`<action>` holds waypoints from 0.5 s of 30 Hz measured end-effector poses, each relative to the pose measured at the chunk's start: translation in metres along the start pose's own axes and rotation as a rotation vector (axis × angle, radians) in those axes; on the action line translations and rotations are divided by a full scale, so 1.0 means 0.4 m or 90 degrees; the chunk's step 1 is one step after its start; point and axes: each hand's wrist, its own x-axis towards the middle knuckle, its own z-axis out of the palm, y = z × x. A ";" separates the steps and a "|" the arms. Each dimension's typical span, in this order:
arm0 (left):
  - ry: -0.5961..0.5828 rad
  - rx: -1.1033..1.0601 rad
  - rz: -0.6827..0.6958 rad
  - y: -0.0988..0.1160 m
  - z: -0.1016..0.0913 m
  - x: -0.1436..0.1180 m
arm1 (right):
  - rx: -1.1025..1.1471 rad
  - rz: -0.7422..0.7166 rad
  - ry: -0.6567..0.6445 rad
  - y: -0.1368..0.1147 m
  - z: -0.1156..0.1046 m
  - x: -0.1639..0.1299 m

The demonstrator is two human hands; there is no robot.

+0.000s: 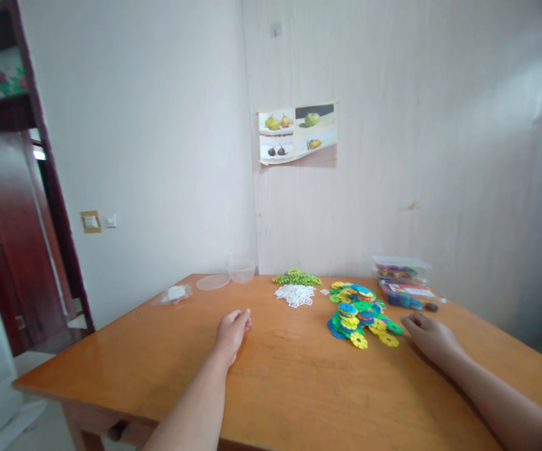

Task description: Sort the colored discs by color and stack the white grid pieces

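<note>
Left hand (233,331): rests on the wooden table (289,382), fingers curled loosely inward, holding nothing; well apart from the pieces.
Right hand (430,337): lies palm down on the table, fingers loosely bent, gripping nothing; fingertips just beside the right edge of the coloured pile.
Coloured discs (359,314): heap of yellow, green and blue notched plastic discs, centre-right of the table, between the two hands.
White pieces (295,294): small flat cluster, left of the coloured discs.
Green pieces (297,278): row at the far edge, behind the white cluster.
Storage box (402,283): clear, lidded, filled with coloured parts, far right.
Clear cup (241,271): far centre-left, its lid (213,282) flat beside it.
</note>
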 end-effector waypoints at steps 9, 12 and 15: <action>-0.020 0.044 0.003 0.000 0.012 0.013 | -0.015 0.009 0.006 -0.014 -0.001 -0.006; -0.038 0.075 0.003 -0.001 0.010 0.014 | -0.018 0.017 0.014 -0.030 -0.007 -0.012; -0.054 0.125 0.014 -0.009 0.008 0.017 | -0.014 0.022 0.019 -0.044 -0.014 -0.020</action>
